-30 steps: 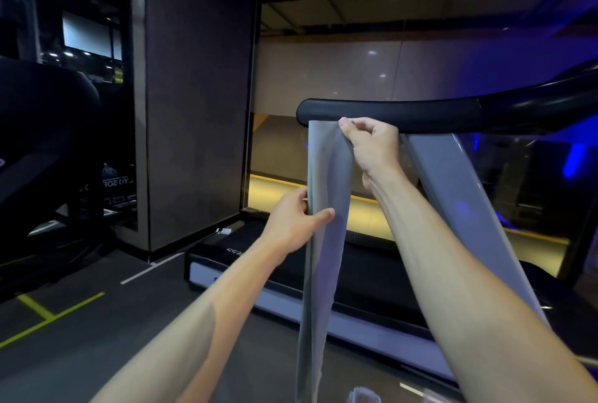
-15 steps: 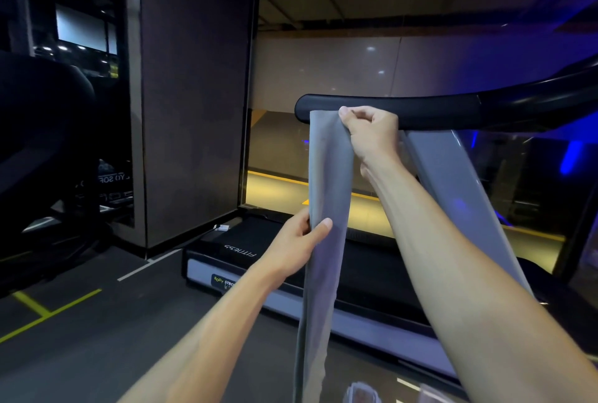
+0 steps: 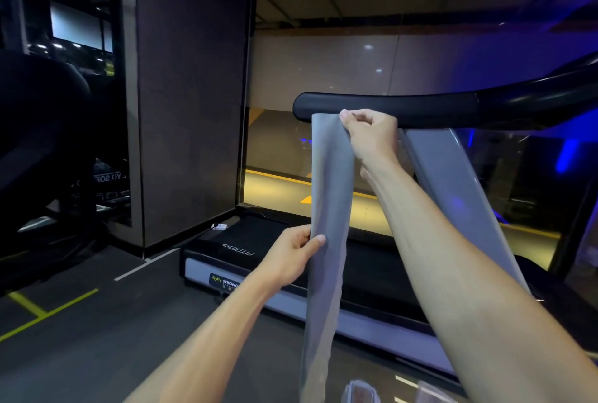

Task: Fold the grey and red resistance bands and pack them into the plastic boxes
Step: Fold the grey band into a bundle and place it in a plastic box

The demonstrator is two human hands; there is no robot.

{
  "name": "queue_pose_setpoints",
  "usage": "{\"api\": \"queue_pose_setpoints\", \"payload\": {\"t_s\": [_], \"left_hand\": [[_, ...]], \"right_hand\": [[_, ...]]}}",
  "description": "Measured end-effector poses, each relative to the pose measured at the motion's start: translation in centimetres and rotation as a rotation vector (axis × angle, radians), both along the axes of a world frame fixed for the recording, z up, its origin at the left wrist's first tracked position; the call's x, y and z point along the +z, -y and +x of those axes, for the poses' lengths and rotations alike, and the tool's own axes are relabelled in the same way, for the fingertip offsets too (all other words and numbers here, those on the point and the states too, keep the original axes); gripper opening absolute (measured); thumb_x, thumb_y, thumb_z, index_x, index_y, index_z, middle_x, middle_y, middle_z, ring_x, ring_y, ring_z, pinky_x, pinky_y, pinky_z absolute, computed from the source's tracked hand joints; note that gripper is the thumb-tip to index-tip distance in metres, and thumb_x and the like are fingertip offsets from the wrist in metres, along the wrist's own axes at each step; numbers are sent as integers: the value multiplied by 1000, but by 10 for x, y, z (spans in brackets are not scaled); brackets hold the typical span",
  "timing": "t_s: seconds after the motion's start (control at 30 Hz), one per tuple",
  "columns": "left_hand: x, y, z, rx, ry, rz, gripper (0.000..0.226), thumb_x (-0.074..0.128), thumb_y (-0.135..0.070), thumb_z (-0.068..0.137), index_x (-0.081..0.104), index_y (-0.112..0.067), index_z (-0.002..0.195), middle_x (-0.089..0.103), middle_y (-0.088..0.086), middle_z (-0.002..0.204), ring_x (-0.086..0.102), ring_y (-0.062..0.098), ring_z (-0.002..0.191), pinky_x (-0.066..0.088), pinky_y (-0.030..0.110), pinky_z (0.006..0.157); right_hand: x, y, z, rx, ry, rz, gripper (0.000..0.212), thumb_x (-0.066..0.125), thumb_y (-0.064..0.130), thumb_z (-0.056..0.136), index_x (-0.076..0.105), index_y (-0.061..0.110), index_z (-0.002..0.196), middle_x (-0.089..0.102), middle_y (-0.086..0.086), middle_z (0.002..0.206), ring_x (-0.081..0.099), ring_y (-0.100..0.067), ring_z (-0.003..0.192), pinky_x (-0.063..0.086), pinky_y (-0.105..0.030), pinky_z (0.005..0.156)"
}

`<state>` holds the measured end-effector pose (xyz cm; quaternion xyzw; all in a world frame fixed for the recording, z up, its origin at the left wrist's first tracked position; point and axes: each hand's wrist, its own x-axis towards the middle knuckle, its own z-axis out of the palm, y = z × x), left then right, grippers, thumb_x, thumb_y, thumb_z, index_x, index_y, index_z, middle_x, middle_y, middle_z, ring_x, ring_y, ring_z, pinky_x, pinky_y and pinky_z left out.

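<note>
A long grey resistance band (image 3: 328, 208) hangs straight down in front of me, from just below the black treadmill handrail (image 3: 385, 108) to the bottom of the view. My right hand (image 3: 370, 135) grips the band's top edge with curled fingers. Lower down, my left hand (image 3: 291, 257) pinches the band's left edge between thumb and fingers. At the bottom edge, part of a clear plastic box (image 3: 360, 393) shows. No red band is visible.
A treadmill deck (image 3: 246, 247) lies on the floor ahead, with a grey upright post (image 3: 453, 195) to the right of my arm. A dark pillar (image 3: 191, 95) stands to the left. Yellow lines (image 3: 42, 315) mark the dark floor at left.
My left hand has slid down the band's left edge, from about its upper third to near its middle. My right hand has kept its grip at the top.
</note>
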<state>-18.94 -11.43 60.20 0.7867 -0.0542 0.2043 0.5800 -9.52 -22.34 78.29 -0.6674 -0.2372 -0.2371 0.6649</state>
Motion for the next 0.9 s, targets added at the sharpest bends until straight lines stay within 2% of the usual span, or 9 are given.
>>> {"api": "queue_pose_setpoints", "payload": {"t_s": [0.17,0.3,0.43,0.57,0.63,0.7,0.73,0.8,0.9], "left_hand": [[-13,-9,6,8,-43,82,22,60,-27,103,75,-16,114,77,-8,111,71,11,109,54,45,102],[-11,-16,11,11,-73,162,22,64,-27,100,75,-20,117,77,-13,110,71,5,107,55,39,101],[-10,-22,16,32,-98,206,21,67,-28,98,77,-20,115,78,-13,106,72,4,104,57,39,98],[-13,-24,16,44,-96,291,18,70,-32,95,79,-22,107,78,-14,102,72,2,98,59,31,90],[-14,-24,15,86,-73,369,16,70,-34,95,79,-20,96,76,-11,93,70,3,87,58,28,80],[-16,-25,17,147,-44,426,25,71,-36,94,75,-16,81,70,-4,80,62,10,75,54,32,74],[-15,-24,17,168,-52,419,26,71,-36,94,74,-17,76,65,-4,72,57,8,68,51,29,69],[-14,-23,18,187,-98,344,22,71,-36,95,77,-22,79,60,-7,60,50,5,55,45,21,58],[-12,-19,19,167,-188,122,21,70,-28,97,77,-15,83,67,4,60,57,16,48,50,27,51]], "right_hand": [[1,4,5,57,-19,14,16,74,25,90,75,20,74,72,7,75,59,-4,70,48,-23,66],[-1,8,9,84,-4,14,17,75,25,90,76,22,74,75,4,81,61,-6,74,51,-25,70],[-3,11,15,123,-3,31,18,75,24,90,76,21,73,74,4,78,62,-8,75,52,-31,72],[-7,12,17,139,-1,42,19,75,23,91,77,22,72,74,4,77,63,-9,75,53,-31,73],[-8,12,18,136,0,42,19,75,23,91,76,22,72,75,4,78,64,-8,76,55,-31,75],[-10,13,18,139,-8,37,18,75,25,91,77,23,73,76,4,80,65,-9,77,56,-33,76],[-11,13,18,143,-13,33,17,75,26,91,77,23,74,77,4,81,65,-9,78,56,-34,76],[-12,15,18,157,-19,31,16,75,27,92,78,23,77,77,4,82,66,-10,79,54,-34,73],[-14,19,15,183,-27,39,14,74,25,93,78,23,80,76,5,83,65,-9,80,53,-30,72]]}}
